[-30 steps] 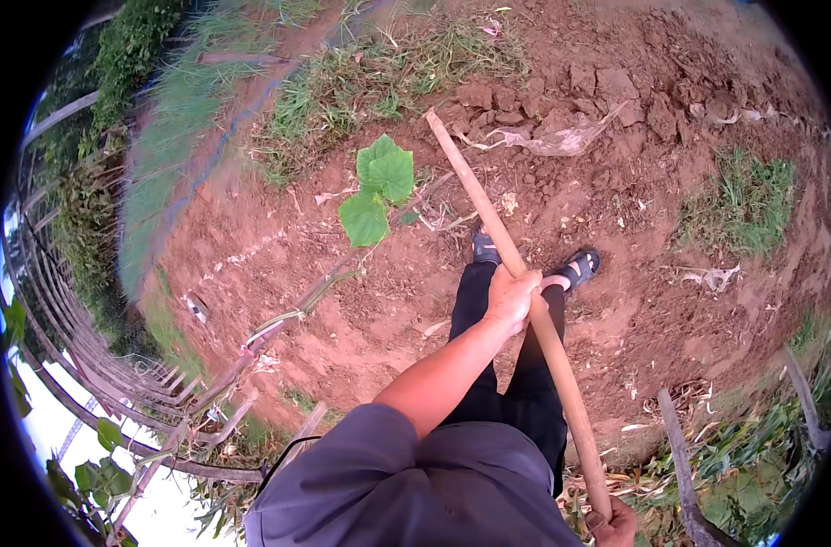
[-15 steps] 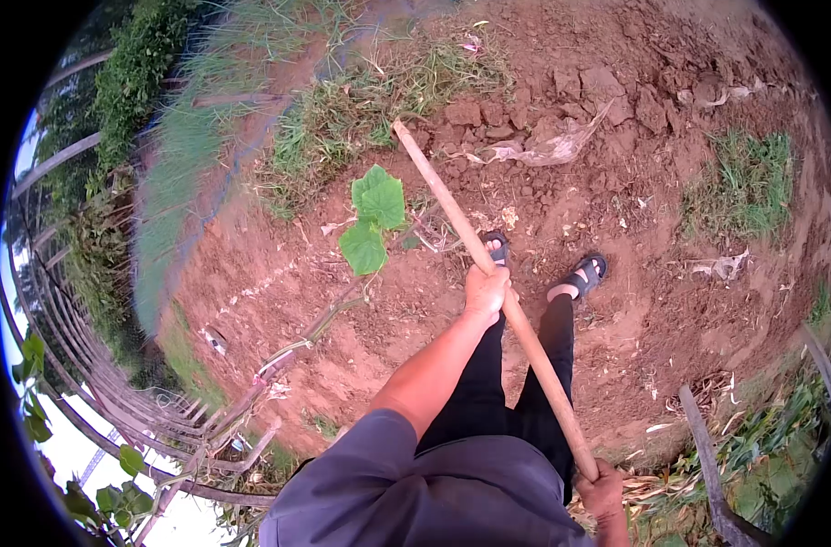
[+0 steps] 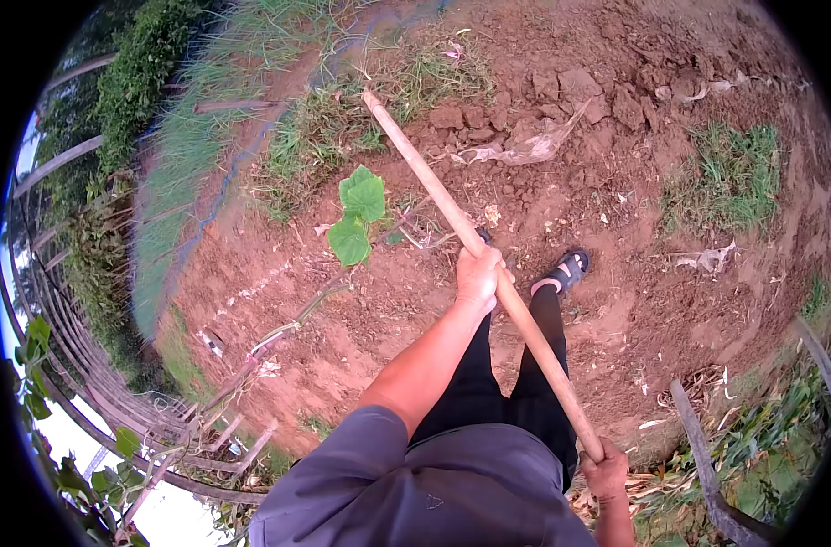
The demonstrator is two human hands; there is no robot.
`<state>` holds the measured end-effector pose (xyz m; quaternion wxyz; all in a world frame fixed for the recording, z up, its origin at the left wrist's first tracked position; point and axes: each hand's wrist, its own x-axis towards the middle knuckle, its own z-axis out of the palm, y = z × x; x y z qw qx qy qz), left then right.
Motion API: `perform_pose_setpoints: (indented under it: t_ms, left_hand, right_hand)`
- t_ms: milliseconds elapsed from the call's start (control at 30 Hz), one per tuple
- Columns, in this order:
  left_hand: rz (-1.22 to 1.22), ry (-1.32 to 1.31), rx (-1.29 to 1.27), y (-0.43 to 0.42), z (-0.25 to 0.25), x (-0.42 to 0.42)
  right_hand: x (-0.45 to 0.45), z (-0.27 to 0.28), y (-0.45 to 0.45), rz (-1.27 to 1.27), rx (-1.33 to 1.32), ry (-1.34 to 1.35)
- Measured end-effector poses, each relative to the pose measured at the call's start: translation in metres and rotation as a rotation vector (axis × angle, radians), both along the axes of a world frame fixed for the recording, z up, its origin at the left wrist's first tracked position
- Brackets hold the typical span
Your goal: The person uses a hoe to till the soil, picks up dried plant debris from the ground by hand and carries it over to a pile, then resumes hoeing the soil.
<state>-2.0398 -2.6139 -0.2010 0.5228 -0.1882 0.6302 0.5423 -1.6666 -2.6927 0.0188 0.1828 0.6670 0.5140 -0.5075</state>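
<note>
A long, pale wooden pole (image 3: 425,173) slants across the view, from the upper left down to my right hip. My left hand (image 3: 479,276) is wrapped around its middle, in front of my legs. Lower down, my right hand (image 3: 605,469) grips the pole close to its near end, beside my hip. The far end reaches over a patch of cut grass and weeds (image 3: 333,118); no tool head can be made out there. Just left of the pole is a vine with broad green leaves (image 3: 352,239).
Reddish bare soil (image 3: 616,356) surrounds my sandalled feet (image 3: 561,271), with clods (image 3: 575,87) and a torn plastic-like strip (image 3: 525,149) ahead. Rows of thin green plants (image 3: 192,155) grow at left. A grey forked branch (image 3: 703,465) stands at lower right, and a curved pole frame (image 3: 96,374) at left.
The pole's far end has moved up and to the left in view, and my left hand has shifted slightly with it. My right hand stays near my hip, a little higher.
</note>
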Motion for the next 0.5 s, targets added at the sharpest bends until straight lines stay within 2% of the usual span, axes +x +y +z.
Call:
perform_pose_setpoints:
  t_ms: [100, 167, 267, 300, 333, 367, 400, 467, 500]
  left_hand:
    - [-0.016, 0.034, 0.104, 0.034, 0.031, 0.005]
    - [-0.019, 0.008, 0.218, 0.060, 0.042, 0.010]
    - [0.004, -0.041, 0.322, 0.113, 0.067, 0.023]
    - [0.007, -0.057, 0.355, 0.133, 0.077, 0.027]
    - [0.024, -0.072, 0.412, 0.154, 0.089, 0.033]
    - [0.047, -0.084, 0.468, 0.176, 0.101, 0.040]
    - [0.052, -0.122, 0.535, 0.198, 0.111, 0.043]
    - [0.084, -0.182, 0.657, 0.239, 0.137, 0.051]
    - [0.107, -0.207, 0.709, 0.258, 0.152, 0.052]
  right_hand:
    - [0.021, -0.004, 0.010, -0.033, 0.051, 0.073]
    - [0.019, 0.016, 0.037, 0.025, 0.026, 0.055]
    - [0.045, 0.036, 0.066, -0.081, 0.166, 0.157]
    - [0.035, 0.056, 0.093, 0.016, 0.407, 0.259]
    - [0.033, 0.076, 0.119, -0.003, 0.516, 0.283]
    - [0.054, 0.097, 0.135, -0.063, 0.564, 0.200]
    - [0.064, 0.119, 0.157, -0.210, 0.648, 0.249]
    - [0.090, 0.158, 0.215, -0.243, 0.982, 0.580]
    - [0.067, 0.185, 0.246, -0.476, 1.137, 0.740]
